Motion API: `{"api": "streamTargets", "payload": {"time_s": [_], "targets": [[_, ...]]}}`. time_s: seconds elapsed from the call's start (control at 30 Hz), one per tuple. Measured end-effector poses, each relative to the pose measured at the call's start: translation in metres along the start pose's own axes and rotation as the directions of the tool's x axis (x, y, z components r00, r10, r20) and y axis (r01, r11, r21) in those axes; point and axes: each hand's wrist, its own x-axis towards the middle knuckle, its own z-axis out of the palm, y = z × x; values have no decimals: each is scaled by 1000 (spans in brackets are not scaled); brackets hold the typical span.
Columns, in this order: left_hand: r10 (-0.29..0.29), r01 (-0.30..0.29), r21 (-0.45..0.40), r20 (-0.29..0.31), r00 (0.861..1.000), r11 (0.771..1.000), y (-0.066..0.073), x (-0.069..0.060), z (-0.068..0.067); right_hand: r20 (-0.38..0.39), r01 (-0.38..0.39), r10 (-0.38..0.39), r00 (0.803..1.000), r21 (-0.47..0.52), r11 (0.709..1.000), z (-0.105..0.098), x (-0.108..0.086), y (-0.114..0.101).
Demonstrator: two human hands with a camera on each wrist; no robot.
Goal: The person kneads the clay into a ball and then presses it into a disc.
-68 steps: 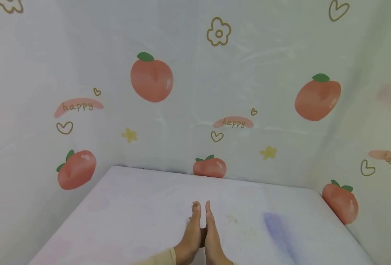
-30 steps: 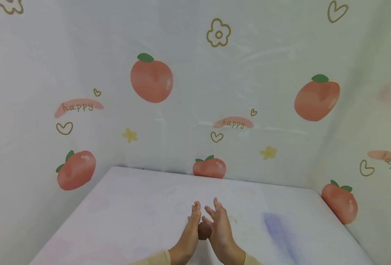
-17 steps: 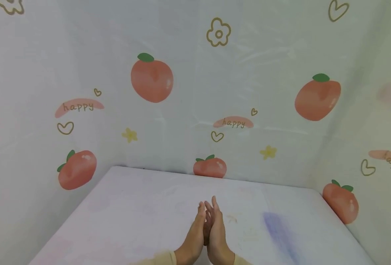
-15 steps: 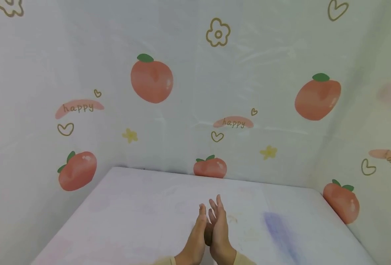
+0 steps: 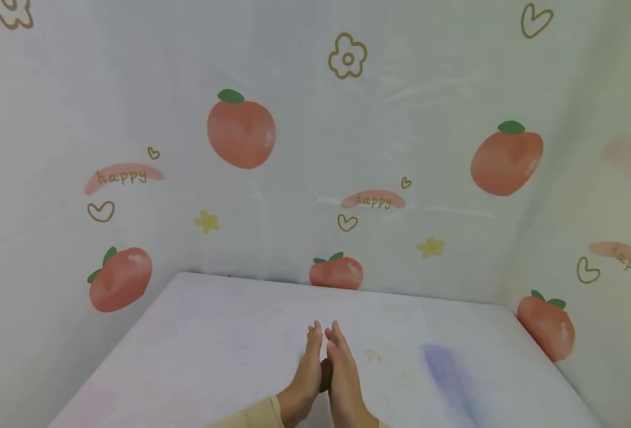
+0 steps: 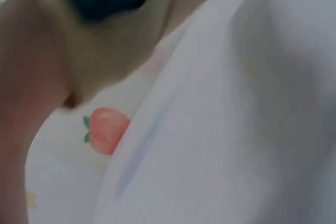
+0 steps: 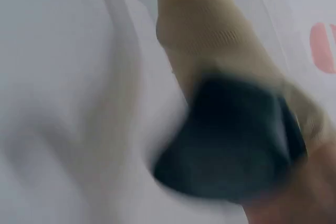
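Note:
Between my two palms sits a brown, clay-like lump (image 5: 326, 375), only its near edge showing in the head view. My left hand (image 5: 307, 375) presses it from the left, fingers straight and pointing forward. From the other side my right hand (image 5: 344, 375) presses with straight fingers. The fingertips stand slightly apart, and the lump is held above the table. Neither wrist view shows the lump; they are blurred and take in beige sleeves (image 6: 118, 51) and a dark band (image 7: 226, 135).
A white table (image 5: 229, 339) with a purple smear (image 5: 446, 374) on its right side lies beneath the hands. Faint brown marks (image 5: 373, 355) show beside the right hand. White sheeting (image 5: 294, 119) printed with red fruit encloses the back and sides.
The palms parted about a second ago, baring the round lump, then closed on it again. Since then the hands have slid against each other and shifted slightly left, the right hand turning more upright.

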Motion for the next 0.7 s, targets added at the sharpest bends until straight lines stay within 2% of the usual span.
{"api": "streamTargets", "payload": {"time_s": [0.13,0.2,0.33,0.47,0.53,0.6,0.7], "targets": [[3,-1,-38,40,999,999,-2,-10,1,9,18,-18,1000,12,1000,-5,2,3],[20,-18,-72,35,999,997,-1,-13,1,16,31,-31,999,8,999,-8,2,3],[54,-51,-140,20,998,989,1,-16,0,9,72,-73,997,27,997,-7,3,1],[79,-69,-175,51,996,982,-2,-16,-1,-12,89,-88,996,34,995,-3,2,1],[84,-76,-165,41,996,983,-1,-16,-3,28,72,-72,997,0,997,-2,-1,3],[104,-102,-137,5,995,985,2,-17,-5,108,29,-23,994,-54,998,-4,-3,3],[142,-142,-49,-7,990,989,6,-19,-9,182,-49,70,981,-120,992,-7,-1,0]]}}
